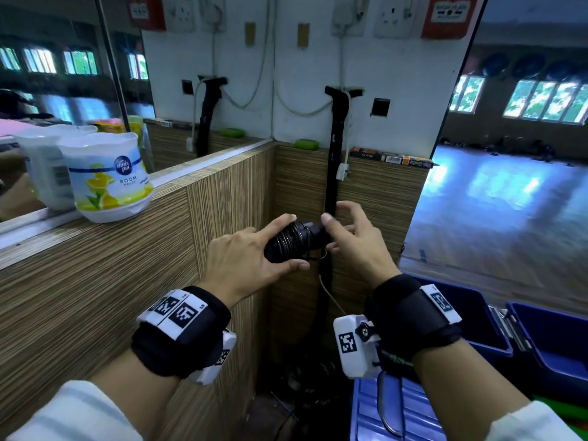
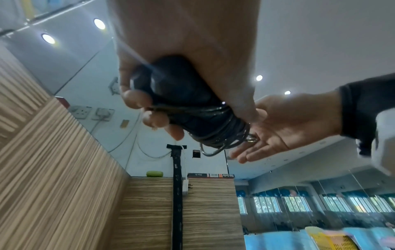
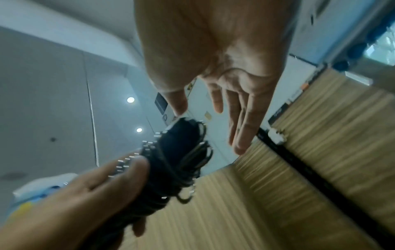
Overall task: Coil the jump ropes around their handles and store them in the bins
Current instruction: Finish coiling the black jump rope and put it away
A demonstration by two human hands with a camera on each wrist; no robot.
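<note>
Head view: left hand (image 1: 251, 259) gripped coiled jump rope (image 1: 294, 241), long axis toward 2 o'clock; right hand (image 1: 356, 240) open, thumb at its far tip, nearer blue bins (image 1: 477, 310).

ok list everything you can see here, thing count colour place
jump rope: one, black, coiled round its handles, held in front of the wooden corner
air freshener tub: one, white with lemon print, on the ledge at left
wooden panelling: brown striped, left and ahead
bins: at least two, blue, lower right on the floor
black strap: one, hanging down the corner wall
green case: one, on the ledge top ahead
wall sockets: white, on the wall above
left hand: grips the coiled rope
right hand: fingers spread, thumb touching the rope's end
</note>
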